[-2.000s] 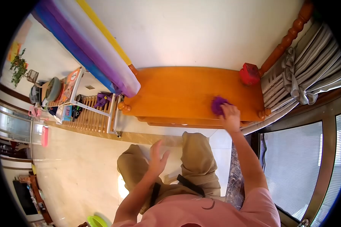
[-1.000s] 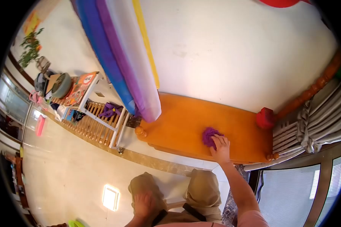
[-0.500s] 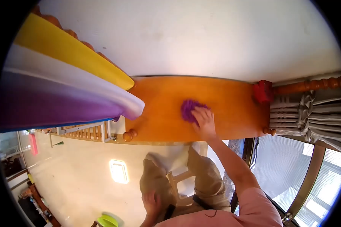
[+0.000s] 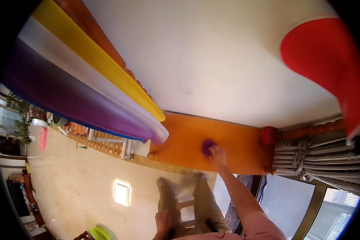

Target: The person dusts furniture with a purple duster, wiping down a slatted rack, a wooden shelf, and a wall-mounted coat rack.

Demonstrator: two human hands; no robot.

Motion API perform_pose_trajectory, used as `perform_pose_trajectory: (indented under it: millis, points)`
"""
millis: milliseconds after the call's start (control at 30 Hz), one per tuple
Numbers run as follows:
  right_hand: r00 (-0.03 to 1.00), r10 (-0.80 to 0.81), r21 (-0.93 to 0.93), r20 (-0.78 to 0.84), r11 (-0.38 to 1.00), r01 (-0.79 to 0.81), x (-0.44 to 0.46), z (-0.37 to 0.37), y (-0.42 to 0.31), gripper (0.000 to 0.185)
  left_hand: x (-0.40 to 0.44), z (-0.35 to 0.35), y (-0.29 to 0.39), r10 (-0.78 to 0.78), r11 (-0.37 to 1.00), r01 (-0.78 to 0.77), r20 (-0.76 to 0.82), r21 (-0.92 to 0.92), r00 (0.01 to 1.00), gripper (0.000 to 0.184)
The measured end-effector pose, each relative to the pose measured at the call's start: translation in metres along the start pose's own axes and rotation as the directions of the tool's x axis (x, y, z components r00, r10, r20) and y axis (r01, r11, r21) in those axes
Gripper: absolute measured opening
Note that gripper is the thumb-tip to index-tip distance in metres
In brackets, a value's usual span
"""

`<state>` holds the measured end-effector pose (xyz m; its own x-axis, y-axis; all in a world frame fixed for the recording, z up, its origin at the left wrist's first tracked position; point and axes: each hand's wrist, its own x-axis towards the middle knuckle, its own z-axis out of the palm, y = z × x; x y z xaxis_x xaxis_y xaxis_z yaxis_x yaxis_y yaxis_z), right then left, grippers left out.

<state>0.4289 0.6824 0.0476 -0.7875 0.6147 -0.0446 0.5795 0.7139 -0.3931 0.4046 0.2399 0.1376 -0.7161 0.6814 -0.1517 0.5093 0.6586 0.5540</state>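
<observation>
Purple cloth (image 4: pixel 207 147) lies mid-tabletop (image 4: pixel 242 146). My right hand (image 4: pixel 219 157) touches it; blurred, so whether that grip clamps I cannot tell. Left hand (image 4: pixel 163 221), grip uncurled, rests on the trousers (image 4: pixel 167 198).

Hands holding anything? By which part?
Right hand on purple cloth, at its near-right side; gripped or just pressed, too blurred to tell. Left hand: nothing visible.

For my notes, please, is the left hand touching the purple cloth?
No, the left hand is over the trousers, away from the cloth.
</observation>
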Motion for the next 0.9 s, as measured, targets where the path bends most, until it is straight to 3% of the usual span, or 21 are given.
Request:
perform_pose_trajectory:
  millis: [67, 133, 233, 267, 300, 367, 433, 467, 567, 700, 900]
  points:
    - [0.981, 0.000, 0.160, 0.196, 0.987, -0.032, -0.015, -0.013, -0.007, 0.051, 0.009, -0.010, 0.014, 0.048, 0.999, -0.049, -0.055, -0.013, 0.997, 0.034]
    - [0.945, 0.106, 0.435, 0.309, 0.868, -0.240, -0.039, -0.046, 0.007, 0.051, 0.039, -0.057, 0.064, 0.024, 0.999, -0.027, -0.105, -0.025, 0.994, 0.033]
    - [0.916, 0.366, 0.429, 0.166, 0.810, -0.401, -0.082, -0.063, 0.037, 0.045, 0.053, -0.087, 0.074, -0.077, 0.986, 0.048, -0.180, -0.159, 0.981, 0.028]
    - [0.827, 0.472, 0.591, 0.305, 0.588, -0.553, -0.092, -0.045, 0.064, 0.036, 0.062, -0.095, 0.074, -0.052, 0.985, 0.018, -0.194, -0.173, 0.980, 0.028]
    - [0.786, 0.476, 0.738, 0.393, 0.346, -0.579, -0.094, -0.055, 0.060, 0.028, 0.073, -0.101, 0.074, -0.027, 0.982, -0.012, -0.206, -0.187, 0.978, 0.029]
    - [0.677, 0.477, 0.799, 0.560, -0.096, -0.594, -0.087, -0.126, 0.010, 0.029, 0.096, -0.118, 0.091, -0.034, 0.961, -0.016, -0.175, -0.277, 0.984, 0.029]
    - [0.714, 0.440, 0.831, 0.545, -0.168, -0.531, -0.089, -0.142, -0.009, 0.025, 0.119, -0.123, 0.097, 0.003, 0.949, -0.061, -0.182, -0.310, 0.983, 0.030]
    - [0.739, 0.494, 0.883, 0.458, -0.152, -0.445, -0.089, -0.133, -0.017, 0.025, 0.128, -0.129, 0.102, 0.044, 0.935, -0.102, -0.173, -0.340, 0.984, 0.029]
    - [0.730, 0.370, 0.818, 0.575, -0.255, -0.516, -0.092, -0.158, -0.049, 0.026, 0.154, -0.148, 0.116, 0.095, 0.894, -0.148, -0.143, -0.423, 0.985, 0.028]
    - [0.721, 0.433, 0.837, 0.541, -0.360, -0.412, -0.107, -0.139, -0.077, 0.031, 0.176, -0.172, 0.122, 0.192, 0.872, -0.226, -0.120, -0.434, 0.974, 0.029]
    - [0.747, 0.410, 0.800, 0.524, -0.538, -0.266, -0.121, -0.187, -0.133, 0.036, 0.177, -0.213, 0.123, 0.283, 0.826, -0.332, -0.174, -0.456, 0.943, 0.030]
